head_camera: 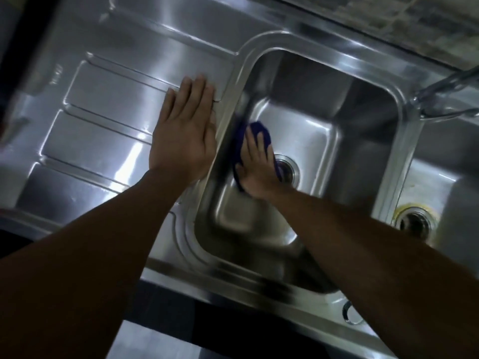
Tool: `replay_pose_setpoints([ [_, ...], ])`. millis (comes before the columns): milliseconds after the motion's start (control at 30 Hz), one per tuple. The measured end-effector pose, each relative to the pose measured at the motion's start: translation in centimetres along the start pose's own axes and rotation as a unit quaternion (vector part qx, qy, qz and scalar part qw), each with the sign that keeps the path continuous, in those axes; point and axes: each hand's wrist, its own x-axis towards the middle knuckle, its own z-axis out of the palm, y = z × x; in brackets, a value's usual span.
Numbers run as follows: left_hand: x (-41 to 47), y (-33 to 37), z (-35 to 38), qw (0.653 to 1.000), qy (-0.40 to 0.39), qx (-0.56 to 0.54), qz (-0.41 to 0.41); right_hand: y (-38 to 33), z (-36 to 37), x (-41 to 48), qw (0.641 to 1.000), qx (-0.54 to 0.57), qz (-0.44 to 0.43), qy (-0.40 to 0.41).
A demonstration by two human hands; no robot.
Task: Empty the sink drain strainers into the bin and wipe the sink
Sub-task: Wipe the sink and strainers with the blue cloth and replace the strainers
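Observation:
A stainless steel double sink fills the view. My right hand (258, 168) presses a dark blue cloth (259, 129) flat against the left wall and floor of the left basin (324, 104). That basin's drain (289, 172) lies just right of the hand, partly covered by the cloth. My left hand (185, 130) rests flat, fingers together, on the ribbed drainboard (103, 120) beside the basin rim, holding nothing. At the right edge is the right basin (438, 182), whose drain (414, 224) has a yellowish stained ring.
A chrome tap (445, 99) reaches in from the right above the divider between the basins. A tiled wall (414, 19) runs along the back. A round hole (352, 313) sits in the front rim. Below the sink's front edge it is dark.

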Motion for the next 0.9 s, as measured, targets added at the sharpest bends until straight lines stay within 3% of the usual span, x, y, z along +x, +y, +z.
replay_pose_setpoints([
  [67, 0.0, 0.0, 0.0, 1.0, 0.009, 0.001, 0.003, 0.0, 1.2, -4.1, 0.994, -0.064, -0.086, -0.006],
  [200, 0.0, 0.1, 0.0, 1.0, 0.008, 0.001, -0.002, 1.2, 3.0, -9.3, 0.949, -0.148, -0.271, -0.064],
  [300, 0.0, 0.2, -0.1, 1.0, 0.007, -0.003, -0.002, 2.7, 1.8, -8.3, 0.93, -0.172, -0.316, -0.075],
  [367, 0.1, 0.2, -0.1, 1.0, 0.011, -0.004, 0.001, 3.6, 0.1, -5.6, 0.944, -0.187, -0.266, -0.05],
  [433, 0.0, 0.1, -0.2, 1.0, 0.01, -0.004, 0.0, 5.1, -2.7, -1.9, 0.972, -0.178, -0.153, -0.007],
  [500, 0.0, 0.1, -0.2, 1.0, 0.002, -0.006, -0.001, 7.2, -5.9, 1.2, 0.987, -0.155, -0.043, -0.017],
  [733, -0.1, 0.0, -0.1, 1.0, 0.021, -0.007, 0.003, 10.5, -5.1, -2.9, 0.977, -0.105, 0.187, 0.001],
  [900, -0.1, 0.1, -0.1, 1.0, 0.023, 0.001, 0.005, 5.0, -1.2, -9.1, 0.967, 0.016, 0.253, -0.024],
])
